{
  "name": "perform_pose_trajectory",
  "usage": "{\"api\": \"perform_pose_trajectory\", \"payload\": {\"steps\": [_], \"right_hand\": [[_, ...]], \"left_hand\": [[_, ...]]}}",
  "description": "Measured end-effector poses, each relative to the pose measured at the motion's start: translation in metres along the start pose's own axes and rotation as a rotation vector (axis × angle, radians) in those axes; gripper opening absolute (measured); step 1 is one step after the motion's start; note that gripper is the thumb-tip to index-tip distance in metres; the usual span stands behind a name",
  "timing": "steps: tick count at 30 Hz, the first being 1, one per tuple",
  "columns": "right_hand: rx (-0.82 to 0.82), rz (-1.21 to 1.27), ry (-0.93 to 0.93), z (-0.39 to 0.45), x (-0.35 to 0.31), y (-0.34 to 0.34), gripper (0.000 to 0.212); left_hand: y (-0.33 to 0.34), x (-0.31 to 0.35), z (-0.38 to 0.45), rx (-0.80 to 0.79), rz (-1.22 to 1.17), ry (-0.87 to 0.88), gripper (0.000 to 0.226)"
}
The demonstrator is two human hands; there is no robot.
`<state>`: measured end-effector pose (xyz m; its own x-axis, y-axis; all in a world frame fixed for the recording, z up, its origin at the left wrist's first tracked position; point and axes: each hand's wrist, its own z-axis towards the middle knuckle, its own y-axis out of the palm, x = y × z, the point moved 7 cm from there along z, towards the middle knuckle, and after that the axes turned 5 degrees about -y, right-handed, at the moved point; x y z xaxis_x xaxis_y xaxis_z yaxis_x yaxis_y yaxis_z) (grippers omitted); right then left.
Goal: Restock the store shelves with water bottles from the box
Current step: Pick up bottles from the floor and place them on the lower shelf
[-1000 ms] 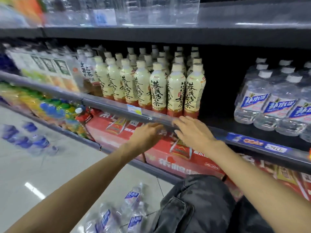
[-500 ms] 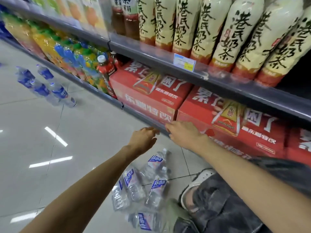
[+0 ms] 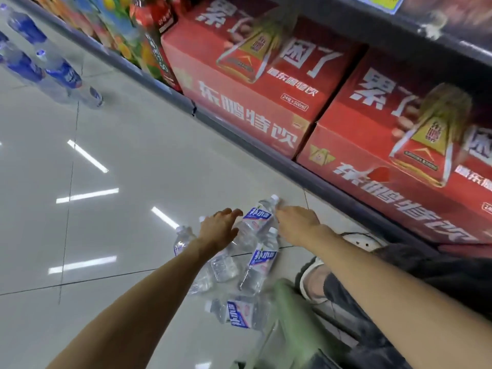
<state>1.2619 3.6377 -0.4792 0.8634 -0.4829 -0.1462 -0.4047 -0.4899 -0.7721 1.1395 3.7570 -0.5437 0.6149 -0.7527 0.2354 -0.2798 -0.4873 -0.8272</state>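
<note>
Several clear water bottles with blue-and-white labels lie loose on the floor below me. One bottle (image 3: 257, 222) lies tilted with its cap toward the shelf. My left hand (image 3: 219, 229) hovers at its left side, fingers apart. My right hand (image 3: 296, 223) reaches in beside its neck from the right, fingers spread. Another bottle (image 3: 259, 263) lies just below them, a third (image 3: 238, 312) closer to me. A small one (image 3: 182, 239) is partly hidden by my left forearm. No box is in view.
Red drink cartons (image 3: 255, 83) fill the bottom shelf on the right, behind a grey shelf edge (image 3: 266, 145). More blue-labelled bottles (image 3: 53, 73) lie on the tiled floor at the far left. My knee and white shoe (image 3: 314, 278) are at the lower right.
My view dropped from the milk-tea shelf to the floor. Both hands came down from the shelf rail to the loose water bottles.
</note>
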Motion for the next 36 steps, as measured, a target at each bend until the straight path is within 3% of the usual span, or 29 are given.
{"api": "perform_pose_trajectory", "payload": {"steps": [5,12,22,31,36], "right_hand": [[-0.101,0.067,0.011,0.013,-0.004,0.057,0.025],[-0.147,0.195,0.127,0.024,0.004,0.096,0.03],[-0.19,0.35,0.252,0.029,0.01,0.13,0.055],[-0.18,0.871,0.52,0.049,-0.006,0.175,0.103],[-0.081,0.897,0.59,0.064,-0.01,0.179,0.101]], "left_hand": [[0.027,-0.006,0.02,0.02,-0.083,-0.028,0.066],[0.052,0.028,0.054,0.008,-0.235,-0.053,0.083],[0.068,0.04,0.074,-0.074,-0.229,-0.09,0.091],[0.038,0.005,0.065,0.136,-0.529,-0.146,0.084],[0.028,0.001,0.053,0.194,-0.677,-0.167,0.081]]}}
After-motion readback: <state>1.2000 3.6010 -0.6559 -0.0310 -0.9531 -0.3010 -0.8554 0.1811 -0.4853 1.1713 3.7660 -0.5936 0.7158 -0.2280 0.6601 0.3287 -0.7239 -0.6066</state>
